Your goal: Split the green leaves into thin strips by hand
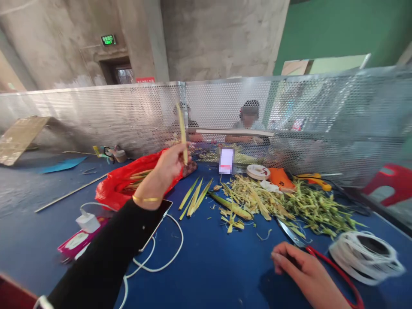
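My left hand [167, 165] is raised over the table, thumb and fingers pinching a long, pale yellow leaf strip [182, 128] that stands nearly upright. Several similar pointed strips lie fanned out on the blue table just beyond. At the lower right my right hand [302, 268] hovers with its fingers curled and nothing visible in them. Red-handled scissors [291, 234] lie beside it, blades pointing away and one handle partly behind the hand. In front of the hands, a long green-yellow husk piece [231, 206] lies by a heap of pale trimmings [251, 193].
A red plastic bag [112, 184] with more strips lies left, near a phone [157, 223] and white cable. Right are green trimmings [317, 210], a white cord coil [367, 257] and a tape roll [258, 172]. A perforated metal screen [112, 116] stands behind; two people sit beyond.
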{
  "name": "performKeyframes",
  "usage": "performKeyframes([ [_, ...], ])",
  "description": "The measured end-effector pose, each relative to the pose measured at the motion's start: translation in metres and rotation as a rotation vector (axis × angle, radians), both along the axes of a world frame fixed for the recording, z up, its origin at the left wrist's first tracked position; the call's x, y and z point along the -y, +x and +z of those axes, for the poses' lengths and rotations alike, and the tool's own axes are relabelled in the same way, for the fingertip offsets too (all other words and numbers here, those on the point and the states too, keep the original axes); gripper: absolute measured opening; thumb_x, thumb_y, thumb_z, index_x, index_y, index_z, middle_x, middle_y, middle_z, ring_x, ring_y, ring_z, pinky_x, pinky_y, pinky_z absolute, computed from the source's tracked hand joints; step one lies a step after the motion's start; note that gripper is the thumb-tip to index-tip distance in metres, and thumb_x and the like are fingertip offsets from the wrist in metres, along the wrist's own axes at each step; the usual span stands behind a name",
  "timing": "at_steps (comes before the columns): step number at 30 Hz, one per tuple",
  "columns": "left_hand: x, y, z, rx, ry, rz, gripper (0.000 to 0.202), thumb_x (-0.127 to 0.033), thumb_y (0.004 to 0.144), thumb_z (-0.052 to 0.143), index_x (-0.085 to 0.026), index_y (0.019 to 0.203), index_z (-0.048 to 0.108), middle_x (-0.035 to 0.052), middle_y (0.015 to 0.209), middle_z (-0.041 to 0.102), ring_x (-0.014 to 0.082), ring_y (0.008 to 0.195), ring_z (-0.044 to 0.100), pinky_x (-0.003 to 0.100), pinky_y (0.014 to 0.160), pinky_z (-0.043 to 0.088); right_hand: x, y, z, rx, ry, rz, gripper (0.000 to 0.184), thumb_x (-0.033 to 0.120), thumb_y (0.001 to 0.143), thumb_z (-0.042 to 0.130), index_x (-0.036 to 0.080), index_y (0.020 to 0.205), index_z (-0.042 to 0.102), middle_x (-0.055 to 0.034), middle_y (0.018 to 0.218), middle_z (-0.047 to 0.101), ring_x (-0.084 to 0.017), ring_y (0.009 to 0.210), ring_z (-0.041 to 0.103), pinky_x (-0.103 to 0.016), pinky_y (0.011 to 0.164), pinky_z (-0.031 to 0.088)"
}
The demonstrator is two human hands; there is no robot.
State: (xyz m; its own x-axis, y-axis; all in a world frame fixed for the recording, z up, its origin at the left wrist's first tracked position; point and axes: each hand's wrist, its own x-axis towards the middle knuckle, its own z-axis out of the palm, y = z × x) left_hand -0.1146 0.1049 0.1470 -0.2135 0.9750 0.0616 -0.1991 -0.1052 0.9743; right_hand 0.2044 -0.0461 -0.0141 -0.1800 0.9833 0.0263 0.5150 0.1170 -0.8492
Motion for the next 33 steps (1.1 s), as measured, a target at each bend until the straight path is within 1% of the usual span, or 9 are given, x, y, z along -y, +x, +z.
performKeyframes([
  [2, 0.03, 0.047, -0.015, 0.021, -0.023, -0.186, 0.018, -0.022, 0.078, 0.062, -0.013, 0.092, 0.068, 0.0002, 0.064, 0.056, 0.0079, 0.054, 0.051, 0.022, 0.055, 0.045, -0.001, -0.001, 0.006, -0.068, 0.057, -0.093, 0.031, 0.046, 0.082, 0.052, 0.02, 0.068, 0.058, 0.0004, 0.061, 0.058, -0.016, 0.062, 0.056, -0.023, 0.062, 0.044],
  [5, 0.076, 0.104, -0.048, 0.049, -0.132, -0.408, 0.015, -0.023, 0.066, 0.072, -0.012, 0.074, 0.066, -0.0022, 0.055, 0.052, 0.0055, 0.046, 0.045, 0.019, 0.044, 0.036, -0.003, -0.005, 0.026, -0.246, 0.135, -0.188, 0.027, 0.046, 0.079, 0.056, 0.019, 0.082, 0.062, -0.0003, 0.066, 0.06, -0.017, 0.066, 0.057, -0.026, 0.066, 0.046],
  [9, 0.112, 0.139, -0.085, 0.017, -0.23, -0.466, 0.022, -0.027, 0.058, 0.076, -0.015, 0.066, 0.06, -0.003, 0.054, 0.056, 0.0074, 0.05, 0.05, 0.019, 0.049, 0.039, -0.011, -0.021, 0.051, -0.483, 0.14, -0.212, 0.028, 0.043, 0.076, 0.063, 0.018, 0.089, 0.063, -0.0035, 0.079, 0.064, -0.018, 0.074, 0.059, -0.029, 0.071, 0.046],
  [11, 0.12, 0.144, -0.097, -0.013, -0.246, -0.441, 0.025, -0.031, 0.057, 0.076, -0.015, 0.066, 0.059, -0.0032, 0.054, 0.056, 0.0083, 0.051, 0.051, 0.019, 0.048, 0.038, -0.016, -0.029, 0.053, -0.544, 0.135, -0.19, 0.025, 0.04, 0.072, 0.067, 0.017, 0.081, 0.064, -0.0015, 0.07, 0.063, -0.017, 0.068, 0.057, -0.027, 0.066, 0.044],
  [14, 0.127, 0.144, -0.11, -0.023, -0.278, -0.4, 0.027, -0.035, 0.058, 0.074, -0.015, 0.068, 0.06, -0.0013, 0.058, 0.06, 0.0097, 0.054, 0.053, 0.02, 0.05, 0.04, -0.021, -0.036, 0.04, -0.615, 0.132, -0.221, 0.022, 0.039, 0.071, 0.068, 0.017, 0.068, 0.063, 0.0015, 0.058, 0.058, -0.014, 0.059, 0.052, -0.026, 0.06, 0.041],
  [18, 0.129, 0.143, -0.122, -0.048, -0.272, -0.362, 0.026, -0.036, 0.058, 0.074, -0.014, 0.066, 0.06, -0.001, 0.056, 0.058, 0.0092, 0.052, 0.05, 0.021, 0.05, 0.04, -0.021, -0.036, 0.017, -0.714, 0.003, -0.222, 0.024, 0.041, 0.071, 0.068, 0.017, 0.074, 0.065, 0.0006, 0.065, 0.06, -0.014, 0.062, 0.054, -0.026, 0.06, 0.04],
  [21, 0.129, 0.144, -0.128, -0.12, -0.23, -0.342, 0.026, -0.035, 0.058, 0.074, -0.014, 0.062, 0.061, -0.0033, 0.052, 0.054, 0.0059, 0.046, 0.042, 0.018, 0.046, 0.033, -0.02, -0.034, 0.009, -0.721, -0.039, -0.196, 0.022, 0.039, 0.071, 0.068, 0.017, 0.071, 0.064, 0.0012, 0.063, 0.058, -0.013, 0.061, 0.052, -0.026, 0.06, 0.039],
  [25, 0.127, 0.144, -0.134, -0.149, -0.255, -0.413, 0.028, -0.04, 0.062, 0.071, -0.014, 0.062, 0.06, -0.0041, 0.051, 0.052, 0.0056, 0.045, 0.041, 0.018, 0.044, 0.031, -0.019, -0.033, 0.01, -0.71, -0.039, -0.177, 0.02, 0.034, 0.072, 0.068, 0.017, 0.064, 0.061, 0.0029, 0.058, 0.055, -0.012, 0.058, 0.05, -0.026, 0.06, 0.038],
  [33, 0.122, 0.142, -0.147, 0.037, -0.449, -0.541, 0.029, -0.04, 0.064, 0.071, -0.013, 0.07, 0.061, 0.0, 0.064, 0.058, 0.0066, 0.051, 0.049, 0.018, 0.048, 0.04, -0.021, -0.03, 0.004, -0.781, -0.122, -0.156, 0.019, 0.034, 0.075, 0.064, 0.016, 0.067, 0.062, 0.0012, 0.063, 0.058, -0.011, 0.059, 0.05, -0.026, 0.06, 0.037],
])
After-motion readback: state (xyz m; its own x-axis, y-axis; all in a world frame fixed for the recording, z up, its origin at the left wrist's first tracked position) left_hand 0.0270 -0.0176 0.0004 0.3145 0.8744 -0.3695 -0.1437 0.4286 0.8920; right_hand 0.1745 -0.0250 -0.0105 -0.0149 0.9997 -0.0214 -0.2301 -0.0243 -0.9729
